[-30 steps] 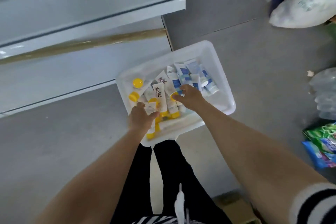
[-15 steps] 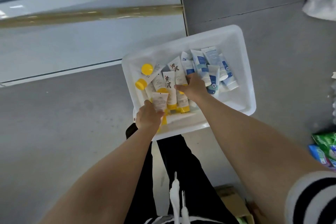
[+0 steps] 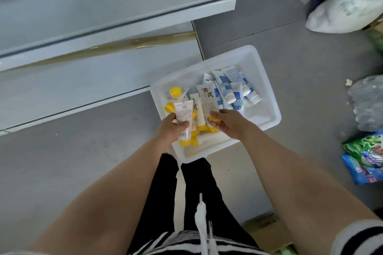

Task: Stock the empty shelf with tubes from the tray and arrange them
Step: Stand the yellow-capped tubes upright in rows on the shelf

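The left hand (image 3: 172,128) grips one tube (image 3: 183,115) over the tray (image 3: 267,97); just right of that grip, the right hand (image 3: 230,124) pinches a second tube (image 3: 208,97); more tubes (image 3: 234,89) behind, shelf (image 3: 83,85) leftward.

Head view, steeply down, close

Yellow-capped tube (image 3: 207,99): 黄芪 in large dark characters on white face | second tube (image 3: 194,107): same characters, part hidden | blue tube (image 3: 238,98): 控 in circle | tube in left hand (image 3: 172,128): barcode, fine print illegible | packets (image 3: 366,155), bags (image 3: 348,2): print unreadable
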